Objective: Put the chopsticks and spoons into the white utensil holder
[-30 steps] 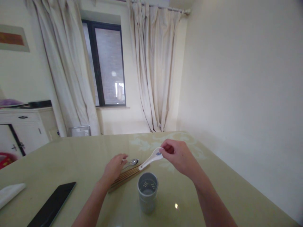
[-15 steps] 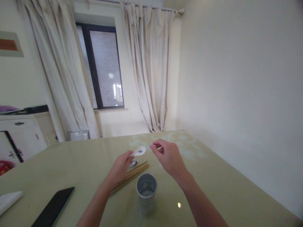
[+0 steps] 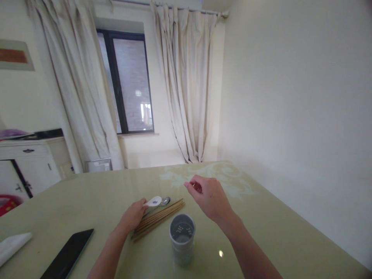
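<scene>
My left hand [image 3: 132,217] holds a white ceramic spoon [image 3: 153,201] with a blue mark, low over the table beside a metal spoon [image 3: 165,200]. A bundle of wooden chopsticks [image 3: 158,218] lies just right of that hand. A grey cylindrical holder [image 3: 181,237] with a perforated bottom stands upright near me, in front of the chopsticks. My right hand [image 3: 207,197] hovers above the table beyond the holder, fingers loosely curled with nothing seen in them.
A black phone [image 3: 68,257] lies at the near left of the yellow-green table [image 3: 261,217], with a white cloth [image 3: 13,245] further left. A white cabinet [image 3: 29,162] stands by the curtained window [image 3: 130,81]. A wall runs close along the right.
The white spoon passed from my right hand to my left hand, which then lowered it toward the table beside the metal spoon. My right hand drew back slightly, free of the spoon.
</scene>
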